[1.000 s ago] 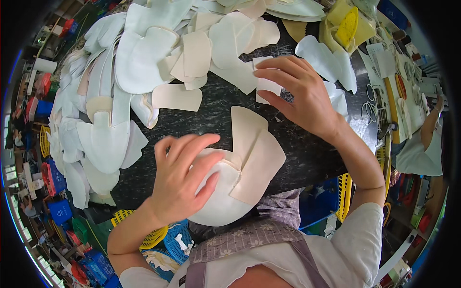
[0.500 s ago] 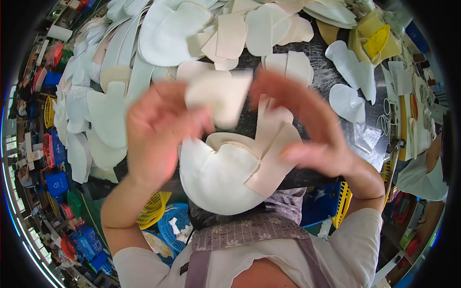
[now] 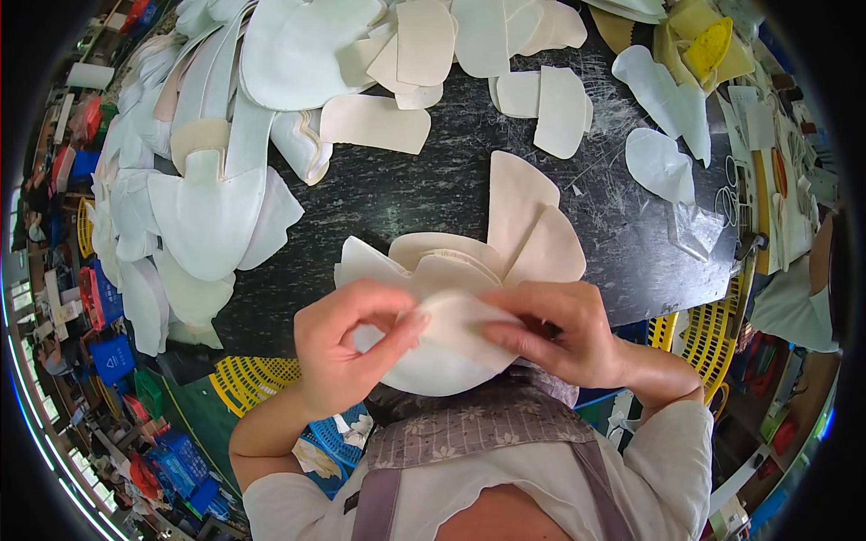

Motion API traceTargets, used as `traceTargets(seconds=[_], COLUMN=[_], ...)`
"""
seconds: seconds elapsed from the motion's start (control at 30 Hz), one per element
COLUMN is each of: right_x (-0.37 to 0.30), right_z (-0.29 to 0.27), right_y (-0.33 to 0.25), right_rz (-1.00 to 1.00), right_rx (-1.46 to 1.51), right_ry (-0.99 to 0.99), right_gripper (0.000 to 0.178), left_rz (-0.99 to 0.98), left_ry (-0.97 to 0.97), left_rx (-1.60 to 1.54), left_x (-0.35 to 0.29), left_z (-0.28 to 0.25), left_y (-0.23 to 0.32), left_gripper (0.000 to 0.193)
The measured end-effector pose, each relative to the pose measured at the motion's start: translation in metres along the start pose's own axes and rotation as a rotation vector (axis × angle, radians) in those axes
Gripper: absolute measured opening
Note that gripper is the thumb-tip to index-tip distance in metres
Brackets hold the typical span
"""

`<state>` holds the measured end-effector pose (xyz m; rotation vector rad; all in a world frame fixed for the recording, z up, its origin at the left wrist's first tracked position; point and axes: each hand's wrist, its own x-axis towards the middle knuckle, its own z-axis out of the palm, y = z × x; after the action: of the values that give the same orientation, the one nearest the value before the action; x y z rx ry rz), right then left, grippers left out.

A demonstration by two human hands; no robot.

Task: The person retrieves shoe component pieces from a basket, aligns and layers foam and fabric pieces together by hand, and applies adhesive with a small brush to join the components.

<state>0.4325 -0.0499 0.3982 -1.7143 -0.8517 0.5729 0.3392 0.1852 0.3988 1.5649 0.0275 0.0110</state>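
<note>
Both hands are at work above the near edge of the black table (image 3: 379,203), in front of the apron (image 3: 478,437). Right hand (image 3: 564,334): thumb and forefinger closed in a pinch on the right end of a small cream piece (image 3: 456,316). Left hand (image 3: 356,335): fingers curled, thumb set apart from the palm, with the thumb tip touching the left end of the same piece; fingertips blurred, cannot tell whether they grip it. The small cream piece is between the two hands, partly blurred, above a large white curved piece (image 3: 442,371), which overhangs the table edge toward the lap. Two beige pieces, a front one (image 3: 552,248) and a back one (image 3: 519,194), overlap each other at the upper right of the curved piece. Left side of table: a heap of white pieces (image 3: 203,212), layered and spilling toward the near edge. Centre back: a lone beige strip (image 3: 374,124) and, to its right, a small stack of pale pieces (image 3: 561,110). Right side: a long white piece (image 3: 654,90), a rounded white piece (image 3: 660,167) and a clear plastic scrap (image 3: 699,232). Below table level: a yellow basket (image 3: 257,377) at left, near a blue basket (image 3: 338,444) containing pale scraps.
</note>
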Motion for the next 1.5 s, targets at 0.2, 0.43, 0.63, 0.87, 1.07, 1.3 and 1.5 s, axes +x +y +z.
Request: traceTargets(seconds=[0.2, 0.43, 0.63, 0.87, 1.07, 1.3, 1.5], right_x=[0.007, 0.013, 0.014, 0.011, 0.118, 0.204, 0.194], right_z=[0.006, 0.006, 0.003, 0.009, -0.032, -0.076, -0.074], right_y=[0.022, 0.024, 0.013, 0.000, -0.015, 0.042, 0.042], right_rz=[-0.198, -0.232, -0.393, -0.296, -0.525, -0.564, -0.547], right_rx=[-0.347, -0.515, -0.795, -0.892, -0.798, -1.089, -1.102], right_ry=[0.114, 0.067, -0.158, -0.349, -0.014, 0.034, 0.062], right_gripper=[0.025, 0.028, 0.048, 0.073, 0.055, 0.047, 0.047], left_rz=[0.209, 0.282, 0.265, 0.468, 0.400, 0.687, 0.947], left_ry=[0.114, 0.087, 0.033, 0.246, -0.116, -0.143, 0.012], left_rx=[0.537, 0.672, 0.781, 1.304, 1.448, 1.553, 1.679], left_x=[0.022, 0.038, 0.042, 0.096, 0.148, 0.155, 0.124], left_z=[0.007, 0.008, 0.007, -0.085, -0.140, -0.139, -0.128], left_y=[-0.015, -0.014, -0.012, 0.042, 0.029, 0.048, 0.067], left_gripper=[0.032, 0.026, 0.020, 0.021, 0.057, 0.036, 0.030])
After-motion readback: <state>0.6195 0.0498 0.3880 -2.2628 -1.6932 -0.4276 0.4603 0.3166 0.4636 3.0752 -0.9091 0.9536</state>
